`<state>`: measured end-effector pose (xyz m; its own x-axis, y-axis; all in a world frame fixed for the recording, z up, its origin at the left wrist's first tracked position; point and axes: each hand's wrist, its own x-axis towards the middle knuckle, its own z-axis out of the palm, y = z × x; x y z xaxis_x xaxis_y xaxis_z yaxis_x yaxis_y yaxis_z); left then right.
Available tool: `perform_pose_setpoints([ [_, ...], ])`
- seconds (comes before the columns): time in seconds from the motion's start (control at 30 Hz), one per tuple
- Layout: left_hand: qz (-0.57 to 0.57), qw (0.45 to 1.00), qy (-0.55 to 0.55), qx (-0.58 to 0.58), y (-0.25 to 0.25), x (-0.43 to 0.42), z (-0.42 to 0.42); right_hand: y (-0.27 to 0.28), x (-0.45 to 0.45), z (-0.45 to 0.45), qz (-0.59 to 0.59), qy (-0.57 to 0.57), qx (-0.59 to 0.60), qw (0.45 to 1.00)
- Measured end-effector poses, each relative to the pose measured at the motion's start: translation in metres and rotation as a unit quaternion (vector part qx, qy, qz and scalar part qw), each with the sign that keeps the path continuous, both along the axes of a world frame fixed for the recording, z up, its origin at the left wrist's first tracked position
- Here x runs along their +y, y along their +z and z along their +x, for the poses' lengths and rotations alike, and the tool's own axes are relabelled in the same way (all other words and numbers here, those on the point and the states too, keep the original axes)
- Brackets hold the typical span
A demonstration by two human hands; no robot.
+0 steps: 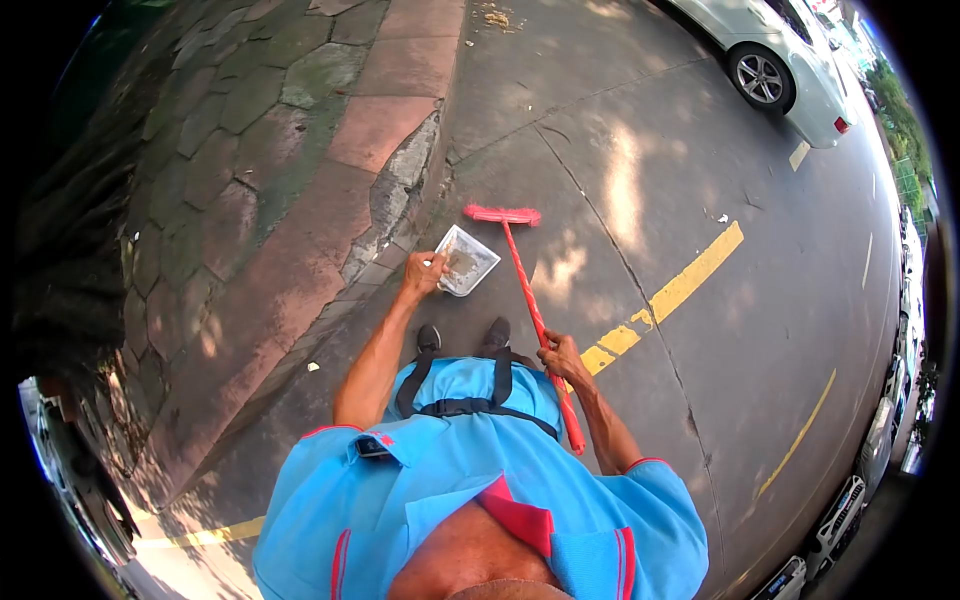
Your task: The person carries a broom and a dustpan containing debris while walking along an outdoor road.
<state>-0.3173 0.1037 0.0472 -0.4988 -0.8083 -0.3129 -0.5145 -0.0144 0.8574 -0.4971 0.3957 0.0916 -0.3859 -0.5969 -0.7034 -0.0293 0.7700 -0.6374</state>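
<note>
My left hand [425,272] is closed around the edge of a whitish, box-shaped dustpan [478,250], which has some brownish dirt inside. In my right hand [561,355] is the red handle of a broom [522,285], gripped partway along its length. The broom's red bristled head [502,215] lies beyond the dustpan, a little to its right and apart from it. The handle's lower end passes beside my right hip. My dark shoes [428,338] stand on the pavement below the dustpan.
A raised kerb [345,215] with broken edging and a hexagonal-paved walkway [225,150] runs along the left. Yellow painted lines [697,272] mark the asphalt on the right. A pale car [775,60] stands at upper right. Scattered debris [497,18] lies near the kerb at the top.
</note>
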Motion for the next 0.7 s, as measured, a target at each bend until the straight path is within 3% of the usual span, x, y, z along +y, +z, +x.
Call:
perform_pose_setpoints([
  [0.17, -0.002, 0.999, 0.037, 0.014, 0.001, 0.003, -0.003, 0.006, 0.046, -0.008, -0.026, 0.083, 0.012, 0.996],
  [0.23, 0.006, 0.996, 0.082, 0.045, 0.003, 0.010, -0.001, 0.065, 0.033, -0.017, 0.069, 0.057, -0.056, 0.994],
  [0.4, 0.044, 0.989, 0.111, 0.089, -0.003, 0.019, -0.004, 0.075, 0.043, -0.037, 0.059, -0.045, -0.129, 0.989],
  [0.7, 0.052, 0.981, 0.151, 0.110, -0.008, 0.000, -0.040, 0.082, 0.044, -0.061, 0.006, -0.040, -0.105, 0.994],
])
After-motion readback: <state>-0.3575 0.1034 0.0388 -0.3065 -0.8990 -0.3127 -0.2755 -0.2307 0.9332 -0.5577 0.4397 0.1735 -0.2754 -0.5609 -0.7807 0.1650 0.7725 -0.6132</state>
